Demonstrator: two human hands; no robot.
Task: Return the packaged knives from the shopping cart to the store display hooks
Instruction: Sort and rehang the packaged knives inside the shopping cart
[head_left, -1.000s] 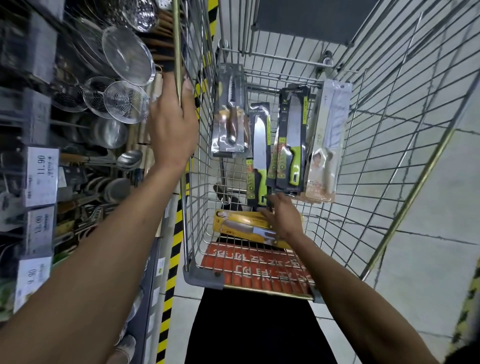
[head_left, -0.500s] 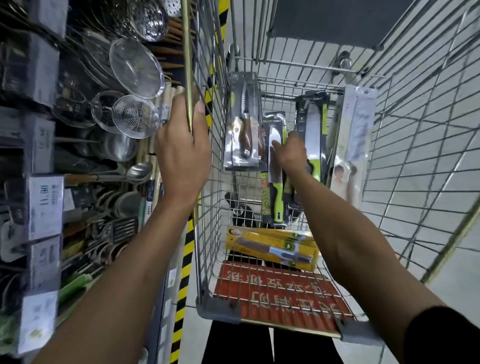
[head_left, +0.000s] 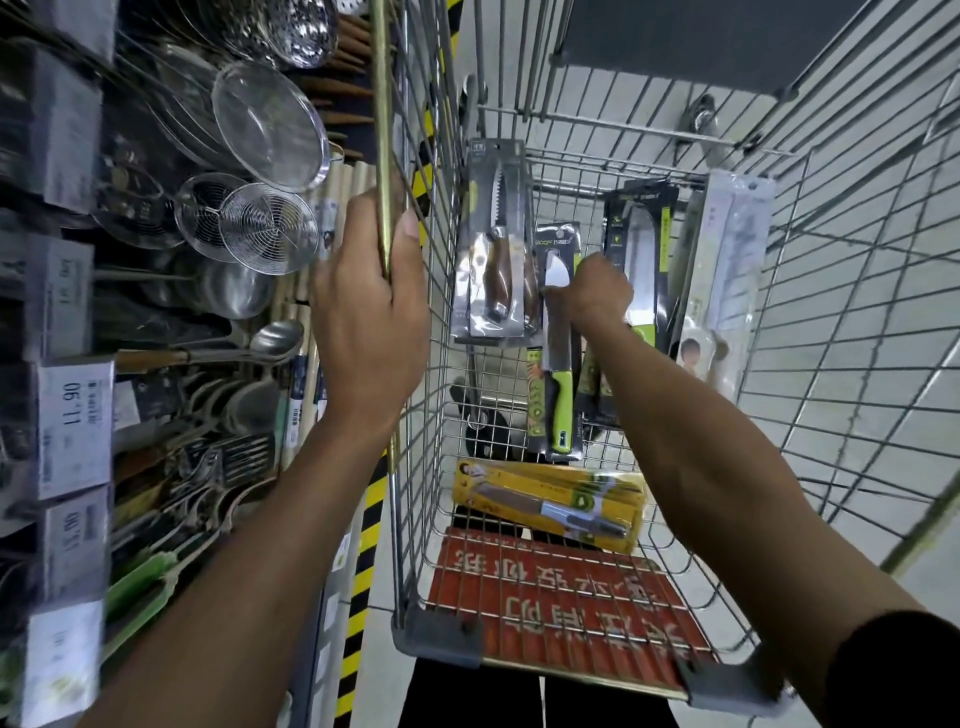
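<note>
Five knife packs are plain in the cart (head_left: 857, 291). Four stand upright against its far wall: the brown pack (head_left: 493, 244), green pack (head_left: 558, 364), black pack (head_left: 641, 249) and white pack (head_left: 727, 270). One, the yellow pack (head_left: 550, 506), lies flat on the cart floor. Whether another stands behind the right forearm I cannot tell.

The left arm stretches forward, and the left hand (head_left: 369, 322) has its fingers curled round the rail (head_left: 382, 130). The right arm reaches into the cart. The right hand (head_left: 592, 291) pinches the green pack near its top.
</note>
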